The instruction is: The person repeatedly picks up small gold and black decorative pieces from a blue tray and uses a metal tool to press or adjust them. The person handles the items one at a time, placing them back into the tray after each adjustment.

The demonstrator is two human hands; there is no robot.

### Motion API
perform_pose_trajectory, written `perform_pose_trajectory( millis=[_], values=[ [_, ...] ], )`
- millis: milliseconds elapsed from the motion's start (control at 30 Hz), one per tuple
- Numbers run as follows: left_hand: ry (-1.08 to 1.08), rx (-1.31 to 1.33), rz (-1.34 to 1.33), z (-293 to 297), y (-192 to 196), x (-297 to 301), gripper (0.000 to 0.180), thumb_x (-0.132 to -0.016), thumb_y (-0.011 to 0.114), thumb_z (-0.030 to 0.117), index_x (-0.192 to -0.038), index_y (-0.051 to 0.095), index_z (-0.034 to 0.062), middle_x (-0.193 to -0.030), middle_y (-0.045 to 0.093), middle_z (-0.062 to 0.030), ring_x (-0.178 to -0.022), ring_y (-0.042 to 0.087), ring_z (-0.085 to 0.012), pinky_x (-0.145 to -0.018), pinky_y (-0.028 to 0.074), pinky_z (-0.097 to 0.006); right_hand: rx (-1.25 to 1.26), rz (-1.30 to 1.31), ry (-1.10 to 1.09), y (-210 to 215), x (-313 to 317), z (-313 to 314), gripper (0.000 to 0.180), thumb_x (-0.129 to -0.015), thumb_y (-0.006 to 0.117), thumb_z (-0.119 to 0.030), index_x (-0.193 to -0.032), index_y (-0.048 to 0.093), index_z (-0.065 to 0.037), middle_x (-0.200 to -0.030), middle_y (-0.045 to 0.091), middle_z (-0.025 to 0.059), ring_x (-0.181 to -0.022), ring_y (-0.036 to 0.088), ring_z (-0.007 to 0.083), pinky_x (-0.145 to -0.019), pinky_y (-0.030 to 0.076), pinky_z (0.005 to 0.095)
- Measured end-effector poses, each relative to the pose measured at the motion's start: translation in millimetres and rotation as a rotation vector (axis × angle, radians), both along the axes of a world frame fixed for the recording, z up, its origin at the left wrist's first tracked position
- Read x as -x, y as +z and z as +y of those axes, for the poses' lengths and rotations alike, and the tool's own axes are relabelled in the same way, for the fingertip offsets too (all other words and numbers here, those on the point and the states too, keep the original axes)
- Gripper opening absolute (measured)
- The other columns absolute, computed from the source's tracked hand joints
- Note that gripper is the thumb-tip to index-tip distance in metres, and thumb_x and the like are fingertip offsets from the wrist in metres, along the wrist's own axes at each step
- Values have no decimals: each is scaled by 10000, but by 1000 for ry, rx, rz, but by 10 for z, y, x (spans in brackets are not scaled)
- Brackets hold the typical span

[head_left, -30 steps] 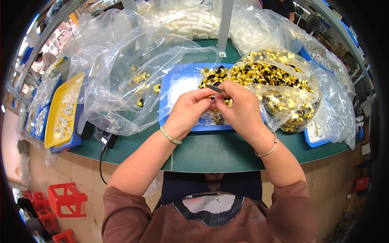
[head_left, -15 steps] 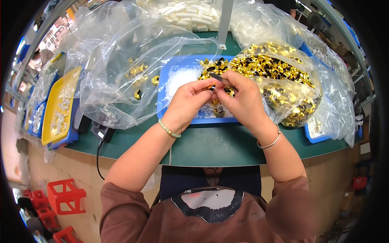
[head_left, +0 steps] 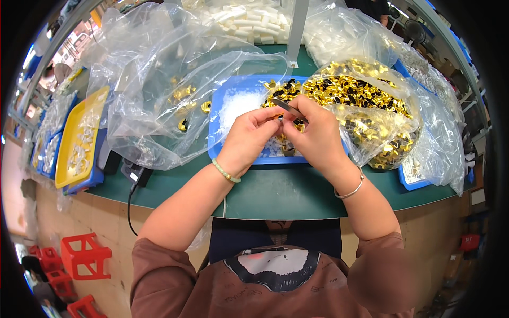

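Observation:
My left hand [head_left: 249,137] is closed in a pinch over the blue tray [head_left: 214,132], with its fingertips meeting those of my right hand. A small piece, mostly hidden, seems to sit between them. My right hand [head_left: 314,132] grips a slim, flat, dark metal tool [head_left: 288,108], which slants up to the left from between thumb and forefinger. I cannot tell its exact kind. Small white translucent pieces [head_left: 237,106] fill the tray's left side. Shiny gold curved pieces with black insides [head_left: 286,89] lie at its right, partly under my hands.
Right of the tray, a clear bag [head_left: 366,114] bulges with gold pieces. A large clear plastic bag [head_left: 154,116] covers the left, a few gold pieces showing through. White cylinders [head_left: 249,21] are heaped behind. A yellow tray [head_left: 79,143] stands far left, near a black cable [head_left: 130,204].
Both hands stay together over the tray with small finger movements. The dark tool has tilted slightly and shifted a little. The whole view has moved slightly.

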State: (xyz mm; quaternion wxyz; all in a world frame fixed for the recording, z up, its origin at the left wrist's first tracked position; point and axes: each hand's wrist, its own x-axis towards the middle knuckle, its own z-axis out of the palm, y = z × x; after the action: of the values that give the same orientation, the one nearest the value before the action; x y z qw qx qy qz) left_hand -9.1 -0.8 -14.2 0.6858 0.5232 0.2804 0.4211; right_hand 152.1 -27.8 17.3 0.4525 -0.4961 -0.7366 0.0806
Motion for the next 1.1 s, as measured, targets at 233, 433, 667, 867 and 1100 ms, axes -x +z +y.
perform_pose_trajectory(
  millis=[233, 433, 667, 867, 1100],
  values=[
    [44, -35, -44, -59, 64, -50, 250, -916, 527, 40, -1121, 657, -22, -1028, 678, -25, -924, 596, -73, -853, 459, -217, -59, -18, -16, 6, 46, -23, 141, -741, 678, -14, -839, 577, -30, -718, 601, 91, -658, 588, 233, -584, 451, 324],
    [101, -103, 27, -53, 29, -52, 233, -915, 522, 33, -1091, 664, -22, -986, 684, -29, -890, 595, -66, -815, 467, -214, -97, -80, -25, 51, 87, -51, 150, -726, 667, -24, -818, 550, -47, -749, 583, 110, -708, 592, 311, -604, 464, 405],
    [141, -101, 47, -48, -13, -60, 232, -911, 522, 12, -1095, 656, -33, -979, 684, -43, -865, 603, -74, -789, 480, -213, -167, -161, -69, 18, 112, -52, 170, -718, 678, -32, -829, 551, -49, -737, 579, 103, -709, 596, 303, -608, 466, 404],
    [122, -29, 31, -50, 24, -34, 263, -950, 529, 47, -1176, 615, -56, -1114, 661, -96, -989, 629, -126, -903, 502, -246, 57, 77, -51, 83, -7, -46, 134, -810, 673, -65, -894, 576, -27, -776, 619, 114, -695, 618, 261, -625, 481, 351],
    [125, 47, 19, -36, 102, -21, 284, -942, 522, 21, -1203, 594, -68, -1157, 646, -122, -1050, 633, -163, -923, 514, -246, -199, 163, 69, 159, -263, -16, 356, -1024, 374, -251, -842, 571, -17, -759, 561, 54, -690, 509, 102, -620, 404, 239]
  ],
)
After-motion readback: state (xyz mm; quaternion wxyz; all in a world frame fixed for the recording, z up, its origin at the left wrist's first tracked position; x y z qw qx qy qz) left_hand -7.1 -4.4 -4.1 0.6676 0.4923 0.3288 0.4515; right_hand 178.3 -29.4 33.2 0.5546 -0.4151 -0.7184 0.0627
